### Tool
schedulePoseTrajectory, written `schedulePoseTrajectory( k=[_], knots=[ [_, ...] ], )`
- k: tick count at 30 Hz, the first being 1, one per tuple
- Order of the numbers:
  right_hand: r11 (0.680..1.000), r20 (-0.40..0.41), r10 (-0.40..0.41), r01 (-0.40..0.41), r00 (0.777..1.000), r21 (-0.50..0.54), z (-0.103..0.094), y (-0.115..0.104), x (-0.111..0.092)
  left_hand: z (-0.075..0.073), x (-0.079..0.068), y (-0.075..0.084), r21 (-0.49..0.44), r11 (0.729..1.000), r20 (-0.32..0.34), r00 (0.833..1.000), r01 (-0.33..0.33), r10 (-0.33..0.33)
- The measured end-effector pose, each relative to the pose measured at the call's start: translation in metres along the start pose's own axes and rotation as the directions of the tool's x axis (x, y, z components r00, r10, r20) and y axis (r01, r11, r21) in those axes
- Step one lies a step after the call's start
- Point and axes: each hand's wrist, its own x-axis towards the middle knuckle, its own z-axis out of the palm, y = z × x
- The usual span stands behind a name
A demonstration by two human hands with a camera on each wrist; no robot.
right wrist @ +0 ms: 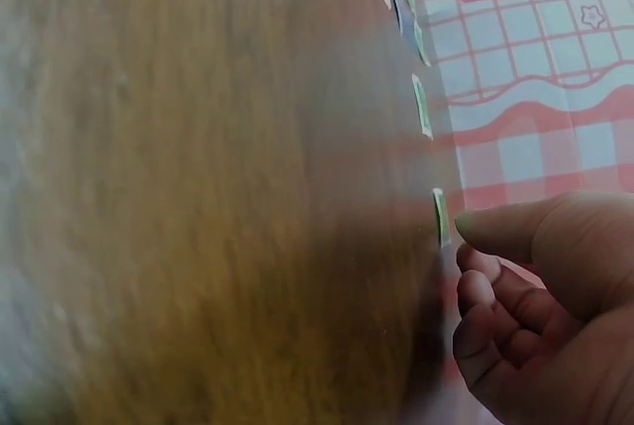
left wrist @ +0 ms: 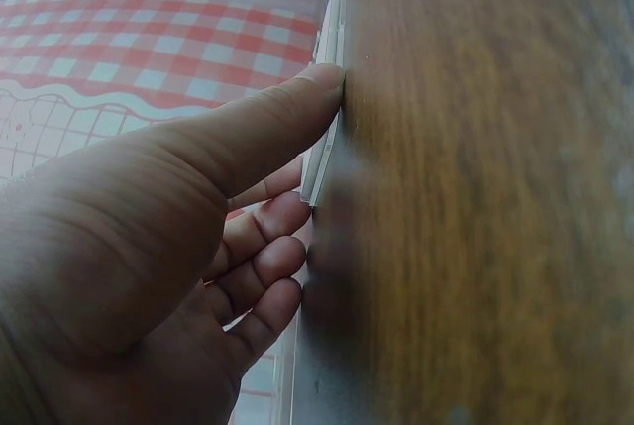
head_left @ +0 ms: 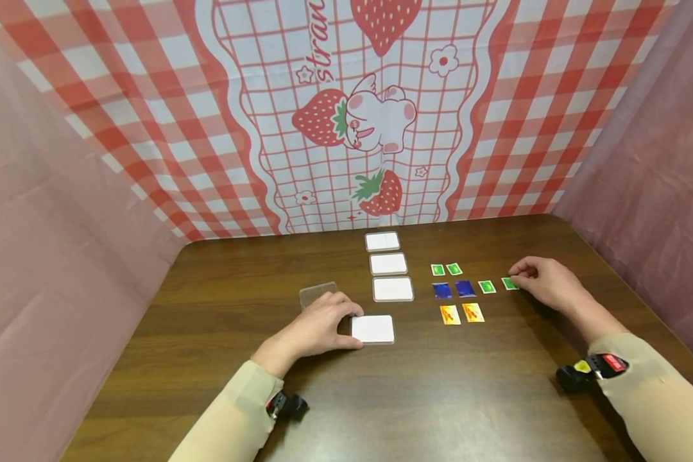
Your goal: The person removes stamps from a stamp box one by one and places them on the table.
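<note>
My left hand (head_left: 323, 326) holds a clear case with a white inside (head_left: 372, 329) by its left end, thumb at the near edge and fingers at the far edge. In the left wrist view the thumb (left wrist: 282, 113) lies along the edge of this thin case (left wrist: 325, 138). A clear plastic lid (head_left: 317, 293) lies partly hidden behind the left hand. On the right, my right hand (head_left: 545, 282) hovers over a small green square (head_left: 509, 283), fingers loosely bent. In the right wrist view the thumb tip is beside that green square (right wrist: 441, 218); contact cannot be told.
Three more white-filled clear cases (head_left: 393, 289) form a column toward the back. Between them and the right hand lie a further green square (head_left: 487, 287), a green pair (head_left: 437, 270), two blue squares (head_left: 441, 290) and two yellow-orange squares (head_left: 450, 315). A strawberry-print curtain (head_left: 381, 128) hangs behind the table.
</note>
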Motion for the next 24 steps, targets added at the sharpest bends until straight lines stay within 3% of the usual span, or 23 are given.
schedulePoseTrajectory(
  k=[11,24],
  knots=[
    [0.997,-0.054,-0.058,0.060,0.997,0.051,0.003,-0.043,-0.009,0.000,-0.001,0.001,0.008,1.000,0.001,1.000,0.004,-0.004],
    [0.978,-0.021,-0.144,0.146,0.989,0.147,0.031,-0.110,-0.023,0.000,-0.001,0.001,0.025,1.000,-0.004,1.000,-0.003,0.003]
  ],
)
